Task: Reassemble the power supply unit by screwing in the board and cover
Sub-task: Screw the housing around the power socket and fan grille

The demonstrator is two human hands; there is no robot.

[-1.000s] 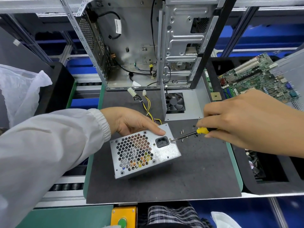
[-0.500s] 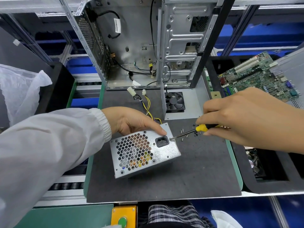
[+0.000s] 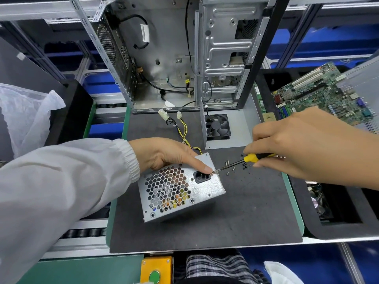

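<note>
A silver power supply unit (image 3: 207,189) with a honeycomb grille and a black socket lies tilted on the dark mat (image 3: 235,218). My left hand (image 3: 164,154) grips its far edge, the index finger stretched to the corner beside the socket. My right hand (image 3: 297,146) holds a yellow-and-black screwdriver (image 3: 253,157); its tip touches the unit's upper right corner at my left fingertip. Several loose screws (image 3: 233,168) lie on the mat under the shaft. Yellow and black cables (image 3: 183,130) run from the unit's back.
An open computer case (image 3: 184,58) stands at the back of the mat. A metal cover with a black fan (image 3: 217,127) lies behind the unit. A green motherboard (image 3: 320,93) sits in the black tray at right. A plastic bag (image 3: 24,111) is at left.
The screwdriver tip has moved left to the unit's corner by the socket. My left index finger has stretched to meet it. The unit has barely shifted.
</note>
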